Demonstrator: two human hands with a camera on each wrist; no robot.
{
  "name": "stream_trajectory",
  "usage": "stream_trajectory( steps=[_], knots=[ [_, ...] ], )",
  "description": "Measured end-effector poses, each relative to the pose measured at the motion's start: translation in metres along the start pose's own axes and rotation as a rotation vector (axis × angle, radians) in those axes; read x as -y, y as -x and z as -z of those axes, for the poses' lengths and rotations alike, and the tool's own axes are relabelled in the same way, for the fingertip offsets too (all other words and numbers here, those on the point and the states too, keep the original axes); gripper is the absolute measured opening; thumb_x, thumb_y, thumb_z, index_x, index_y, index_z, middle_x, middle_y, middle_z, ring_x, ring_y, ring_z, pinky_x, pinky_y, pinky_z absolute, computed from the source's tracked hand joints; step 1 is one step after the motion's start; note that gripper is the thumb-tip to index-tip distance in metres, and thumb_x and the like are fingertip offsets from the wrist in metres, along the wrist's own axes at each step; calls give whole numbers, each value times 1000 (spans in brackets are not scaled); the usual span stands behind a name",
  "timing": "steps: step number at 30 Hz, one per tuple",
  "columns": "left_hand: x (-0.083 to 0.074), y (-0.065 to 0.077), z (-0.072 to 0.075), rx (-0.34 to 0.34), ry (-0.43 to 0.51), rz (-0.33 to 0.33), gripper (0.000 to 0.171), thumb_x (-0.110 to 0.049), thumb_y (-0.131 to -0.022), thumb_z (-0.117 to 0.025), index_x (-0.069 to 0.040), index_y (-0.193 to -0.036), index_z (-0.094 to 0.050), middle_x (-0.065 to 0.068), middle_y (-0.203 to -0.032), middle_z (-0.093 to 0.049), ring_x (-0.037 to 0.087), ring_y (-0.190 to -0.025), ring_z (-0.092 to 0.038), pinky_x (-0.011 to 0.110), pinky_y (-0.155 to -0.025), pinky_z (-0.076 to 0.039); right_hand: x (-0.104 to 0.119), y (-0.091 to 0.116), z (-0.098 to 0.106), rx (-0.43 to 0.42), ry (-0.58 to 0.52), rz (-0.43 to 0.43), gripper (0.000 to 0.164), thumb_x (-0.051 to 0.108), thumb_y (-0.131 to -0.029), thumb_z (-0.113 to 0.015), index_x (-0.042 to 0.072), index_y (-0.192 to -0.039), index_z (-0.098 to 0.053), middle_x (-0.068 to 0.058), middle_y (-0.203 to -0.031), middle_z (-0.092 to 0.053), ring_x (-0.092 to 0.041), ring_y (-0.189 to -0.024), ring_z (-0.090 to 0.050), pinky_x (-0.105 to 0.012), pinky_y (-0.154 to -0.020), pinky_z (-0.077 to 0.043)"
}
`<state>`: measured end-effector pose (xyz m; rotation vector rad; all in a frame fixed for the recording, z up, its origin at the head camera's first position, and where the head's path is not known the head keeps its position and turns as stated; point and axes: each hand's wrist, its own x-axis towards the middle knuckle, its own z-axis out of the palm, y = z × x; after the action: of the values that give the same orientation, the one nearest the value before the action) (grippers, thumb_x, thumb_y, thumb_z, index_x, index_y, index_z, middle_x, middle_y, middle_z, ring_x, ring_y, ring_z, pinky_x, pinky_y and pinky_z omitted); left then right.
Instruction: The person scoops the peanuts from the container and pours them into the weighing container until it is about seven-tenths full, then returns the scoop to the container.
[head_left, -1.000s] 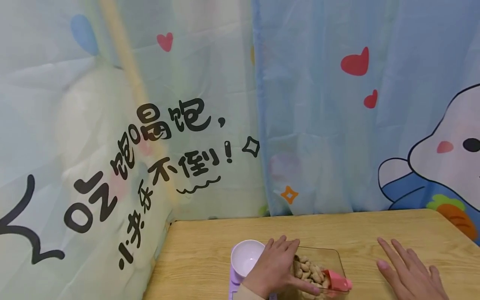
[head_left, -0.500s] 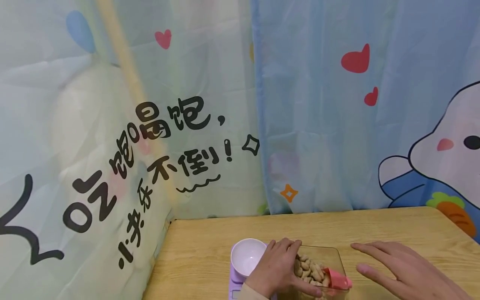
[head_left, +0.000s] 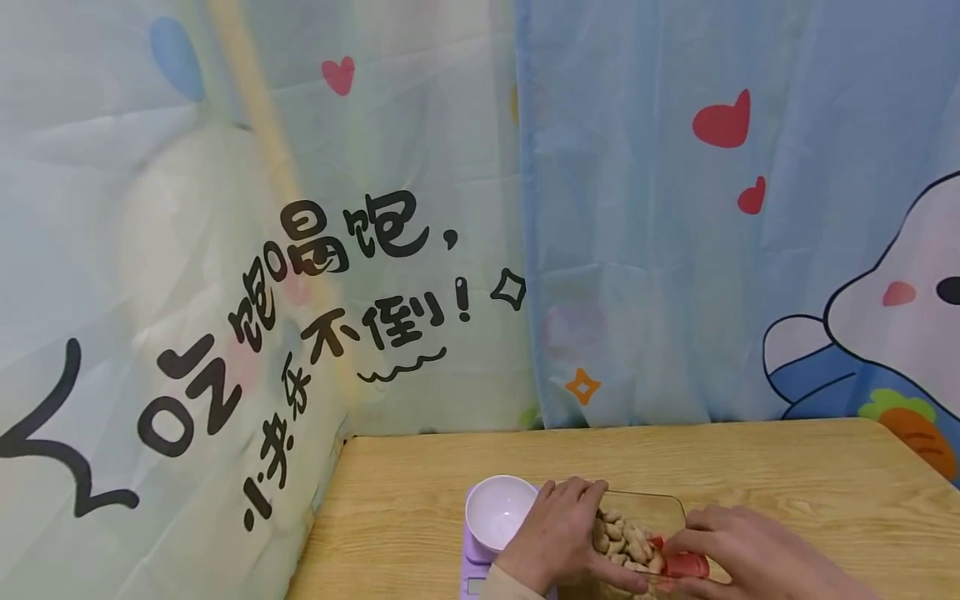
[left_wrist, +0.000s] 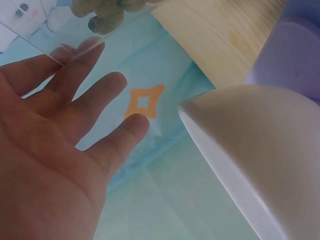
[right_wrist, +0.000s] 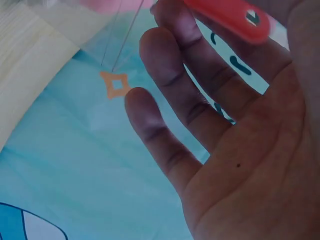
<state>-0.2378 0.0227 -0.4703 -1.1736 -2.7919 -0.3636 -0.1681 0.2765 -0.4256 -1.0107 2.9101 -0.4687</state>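
Counter (head_left: 420, 467): wood-grained, running under everything from where I stand.
Purple scale (head_left: 474, 554): a flat base at the left of the group; it looks like a kitchen scale, its near end cut off from view.
White bowl (head_left: 501, 510): upright on the scale; I'd guess light and stiff, best lifted by its thin rim.
Left hand (head_left: 551, 537): fingers spread and loosely extended over the left side of the container, thumb along its near edge; it touches and steadies rather than clenches.
Clear container (head_left: 647, 505): just right of the bowl, see-through and apparently rigid; glass or plastic I can't tell. Smooth walls could slip, so a broad hold on opposite sides seems wise.
Peanuts (head_left: 624, 543): heaped inside the container, in their shells; likely light, dry and rough, the shells brittle under a hard squeeze, and apt to roll.
Red scoop (head_left: 686, 567): head among the peanuts, handle over the container's right side; probably light, stiff, slightly slick plastic. The handle, pierced near its end, is the place to pinch.
Right hand (head_left: 753, 552): fingers gently bent and a little apart, straddling the scoop's handle with finger and thumb; whether they have closed on it I can't tell.
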Motion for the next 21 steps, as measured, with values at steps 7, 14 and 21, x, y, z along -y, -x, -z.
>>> stream_trajectory(
  steps=[7, 14, 21],
  knots=[
    [0, -1, -1, -1, -11, 7, 101, -85, -71, -66, -22, -148, -50, -10, -135, -56, 5, -122, -53, 33, -105, -44, 4, -11, -1, 36, 45, -44, 29, 47, -92, -71, 19, -98, -76, 22, -81, -55, 2, -68, -45, -28, -58, -46],
    [-2, 0, 2, 6, -18, 10, 101, -85, -71, -67, -22, -148, -50, -9, -135, -57, 6, -123, -53, 34, -105, -45, 20, -13, 11, 18, 173, -138, 16, 36, -85, -80, 27, -78, -70, 18, -73, -45, -3, -63, -39, -28, -56, -38],
    [-4, 1, 0, -17, -27, 9, 102, -85, -70, -67, -21, -148, -50, -9, -134, -58, 6, -123, -54, 34, -105, -45, 24, -17, 10, -19, 186, -116, 31, 17, -81, -85, 26, -65, -60, 15, -67, -39, -4, -58, -34, -26, -54, -31]
  ],
)
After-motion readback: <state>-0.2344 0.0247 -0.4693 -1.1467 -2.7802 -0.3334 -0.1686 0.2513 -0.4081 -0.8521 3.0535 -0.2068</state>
